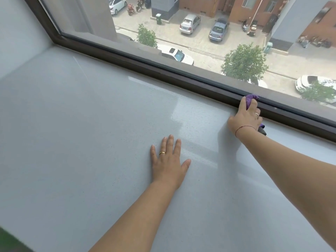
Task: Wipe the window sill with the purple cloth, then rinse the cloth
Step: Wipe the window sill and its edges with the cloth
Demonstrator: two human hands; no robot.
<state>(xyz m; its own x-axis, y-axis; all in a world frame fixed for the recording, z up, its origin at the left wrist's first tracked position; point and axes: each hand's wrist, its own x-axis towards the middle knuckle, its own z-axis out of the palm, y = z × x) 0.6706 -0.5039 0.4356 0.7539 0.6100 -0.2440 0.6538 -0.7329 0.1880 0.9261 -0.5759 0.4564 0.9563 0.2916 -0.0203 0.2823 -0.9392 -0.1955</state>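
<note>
Nearest the camera, two bare forearms reach out over the wide, pale grey, smooth window sill (76, 142), which fills most of the view and runs back to a left-hand corner where it meets the wall. The left hand (168, 160) lies flat on the middle of the sill, fingers spread and holding nothing, a gold ring on one finger (it looks to be a prop for leaning forward). Farther out, at the sill's back edge, the right hand (246, 118) is closed round the bunched purple cloth (251, 99), pressing it against the dark brown window frame (163, 70) where the frame meets the sill; a purple tuft shows above the fingers and a darker end pokes out below the wrist. Beyond the glass lie parked cars and small trees in a street far below. The cloth appears soft, light and limp, so it should crumple into the frame's groove readily and will not slip from a full fist; a wad held in the palm with fingertips pushing seems the best hold. The glossy sill looks slick, possibly damp in the streaked patch.
</note>
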